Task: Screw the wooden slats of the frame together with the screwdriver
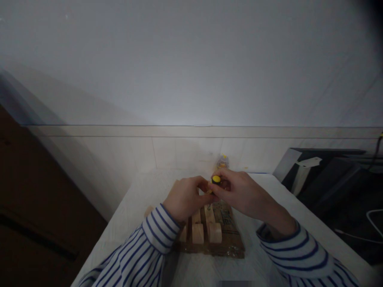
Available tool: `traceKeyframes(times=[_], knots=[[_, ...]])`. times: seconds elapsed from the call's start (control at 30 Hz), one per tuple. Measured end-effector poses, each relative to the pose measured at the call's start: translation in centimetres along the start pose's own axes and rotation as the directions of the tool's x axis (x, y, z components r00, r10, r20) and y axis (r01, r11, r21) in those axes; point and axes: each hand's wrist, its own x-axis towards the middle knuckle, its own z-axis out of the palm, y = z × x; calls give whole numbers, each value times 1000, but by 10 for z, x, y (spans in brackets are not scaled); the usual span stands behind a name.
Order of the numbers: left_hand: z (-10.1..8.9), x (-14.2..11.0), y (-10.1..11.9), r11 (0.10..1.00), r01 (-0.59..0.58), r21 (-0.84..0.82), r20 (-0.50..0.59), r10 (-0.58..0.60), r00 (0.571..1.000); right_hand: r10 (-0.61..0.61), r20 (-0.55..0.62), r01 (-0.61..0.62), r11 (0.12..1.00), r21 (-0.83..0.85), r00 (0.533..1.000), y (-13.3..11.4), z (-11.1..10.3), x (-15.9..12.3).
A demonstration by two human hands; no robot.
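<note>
My left hand and my right hand meet above a set of pale wooden blocks lying on a brown cardboard sheet. Both hands have their fingers curled. My right hand pinches a small tool with a yellow and black cap, and my left fingertips close on its lower part beside it. Both sleeves are white with blue stripes. What lies under the palms is hidden.
The white table runs to a tiled wall. A small bag with yellow bits stands at the table's far edge. Dark equipment with a white cable is at the right, and a dark wooden surface is at the left.
</note>
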Motion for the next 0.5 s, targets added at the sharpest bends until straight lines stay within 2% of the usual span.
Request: traceKeyframes(times=[0.27, 0.5], knots=[[9, 1, -4, 998, -52, 41, -56, 54, 997, -4, 10, 4, 1000, -26, 1000, 3, 1, 2], [8, -1, 1, 993, -90, 75, -62, 95, 994, 14, 22, -13, 1000, -15, 1000, 3, 1, 2]])
